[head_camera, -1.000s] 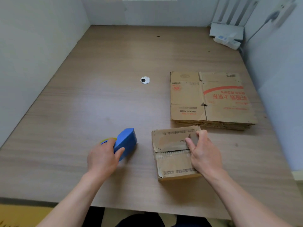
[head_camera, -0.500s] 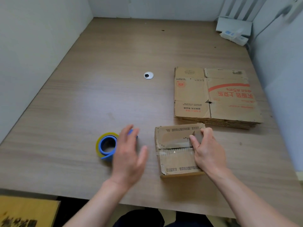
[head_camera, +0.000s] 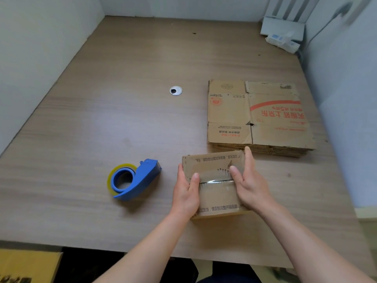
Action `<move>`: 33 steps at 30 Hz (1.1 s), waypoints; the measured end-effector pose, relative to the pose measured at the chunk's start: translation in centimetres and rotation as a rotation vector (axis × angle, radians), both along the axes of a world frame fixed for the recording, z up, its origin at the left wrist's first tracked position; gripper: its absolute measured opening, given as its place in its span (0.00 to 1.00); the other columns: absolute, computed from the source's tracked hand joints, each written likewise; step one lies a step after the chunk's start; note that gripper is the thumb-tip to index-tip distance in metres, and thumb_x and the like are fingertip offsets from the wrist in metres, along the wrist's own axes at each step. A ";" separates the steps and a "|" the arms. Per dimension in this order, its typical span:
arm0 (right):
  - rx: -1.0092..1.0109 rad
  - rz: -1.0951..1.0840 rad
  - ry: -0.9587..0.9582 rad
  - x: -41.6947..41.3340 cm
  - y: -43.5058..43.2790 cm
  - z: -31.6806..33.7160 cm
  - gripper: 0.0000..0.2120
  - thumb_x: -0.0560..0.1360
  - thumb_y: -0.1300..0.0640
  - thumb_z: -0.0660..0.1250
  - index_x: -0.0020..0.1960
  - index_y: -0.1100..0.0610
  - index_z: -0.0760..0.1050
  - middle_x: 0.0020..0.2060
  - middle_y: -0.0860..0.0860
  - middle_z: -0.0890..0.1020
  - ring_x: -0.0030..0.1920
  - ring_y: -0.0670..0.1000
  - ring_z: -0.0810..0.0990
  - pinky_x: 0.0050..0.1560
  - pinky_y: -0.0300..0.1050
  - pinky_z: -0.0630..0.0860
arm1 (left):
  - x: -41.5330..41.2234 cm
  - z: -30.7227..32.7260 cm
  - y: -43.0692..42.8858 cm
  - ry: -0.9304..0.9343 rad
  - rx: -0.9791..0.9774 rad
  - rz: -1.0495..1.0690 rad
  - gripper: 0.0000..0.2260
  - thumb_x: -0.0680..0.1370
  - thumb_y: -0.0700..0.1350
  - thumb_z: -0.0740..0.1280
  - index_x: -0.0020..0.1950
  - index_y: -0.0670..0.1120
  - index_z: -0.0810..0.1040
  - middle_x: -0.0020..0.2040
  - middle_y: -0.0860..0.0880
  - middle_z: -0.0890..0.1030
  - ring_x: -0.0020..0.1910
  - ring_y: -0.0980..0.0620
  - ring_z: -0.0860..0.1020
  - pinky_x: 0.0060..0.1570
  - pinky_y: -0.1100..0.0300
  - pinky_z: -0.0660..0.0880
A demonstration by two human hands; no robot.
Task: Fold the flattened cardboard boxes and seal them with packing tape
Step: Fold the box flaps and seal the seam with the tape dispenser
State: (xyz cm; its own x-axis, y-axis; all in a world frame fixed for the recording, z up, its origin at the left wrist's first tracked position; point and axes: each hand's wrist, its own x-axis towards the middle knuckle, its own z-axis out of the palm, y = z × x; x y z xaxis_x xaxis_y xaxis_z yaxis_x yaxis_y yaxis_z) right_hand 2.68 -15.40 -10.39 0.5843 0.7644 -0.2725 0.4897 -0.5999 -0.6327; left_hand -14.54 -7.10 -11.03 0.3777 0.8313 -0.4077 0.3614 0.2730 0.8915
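A small folded cardboard box (head_camera: 214,166) stands on the wooden table (head_camera: 122,119) near its front edge, with clear tape along the seam between its top flaps. My left hand (head_camera: 186,193) grips the box's left side, thumb lying on the top. My right hand (head_camera: 250,183) grips the right side, thumb pressing the tape near the seam and index finger reaching the far corner. A blue tape dispenser (head_camera: 135,179) with a yellowish roll lies on the table left of the box, apart from both hands. Behind the box sits a stack of flattened cardboard boxes (head_camera: 259,117).
A round metal cable grommet (head_camera: 175,90) is set in the table's middle. A white device and a small packet (head_camera: 283,38) lie in the far right corner. Walls close in the left, back and right sides. A yellow box (head_camera: 26,266) sits below the front left edge.
My left hand let go of the tape dispenser, which now lies on its side, and moved right onto the box's left side. My right hand stayed on the box.
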 end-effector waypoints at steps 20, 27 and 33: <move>0.101 -0.283 0.647 0.5 -2.4 -0.1 0.28 0.83 0.39 0.47 0.63 0.54 0.79 0.57 0.54 0.84 0.60 0.52 0.80 0.65 0.53 0.75 | 0.5 0.4 0.2 -0.003 -0.103 0.010 0.27 0.83 0.48 0.61 0.79 0.55 0.55 0.66 0.53 0.77 0.64 0.51 0.77 0.68 0.47 0.71; 0.118 -0.260 0.448 0.4 -2.7 -0.8 0.24 0.84 0.45 0.52 0.49 0.55 0.84 0.45 0.51 0.86 0.50 0.52 0.84 0.54 0.50 0.79 | 0.5 0.3 0.2 -0.001 -0.084 0.008 0.25 0.83 0.47 0.61 0.79 0.55 0.57 0.65 0.53 0.78 0.63 0.51 0.77 0.67 0.47 0.72; 0.186 -0.424 0.842 0.6 -4.0 -0.6 0.32 0.83 0.38 0.43 0.60 0.54 0.81 0.51 0.56 0.86 0.57 0.56 0.83 0.62 0.60 0.77 | 0.6 0.3 0.3 0.007 -0.085 -0.006 0.25 0.83 0.48 0.61 0.78 0.56 0.57 0.65 0.53 0.78 0.62 0.51 0.78 0.66 0.46 0.73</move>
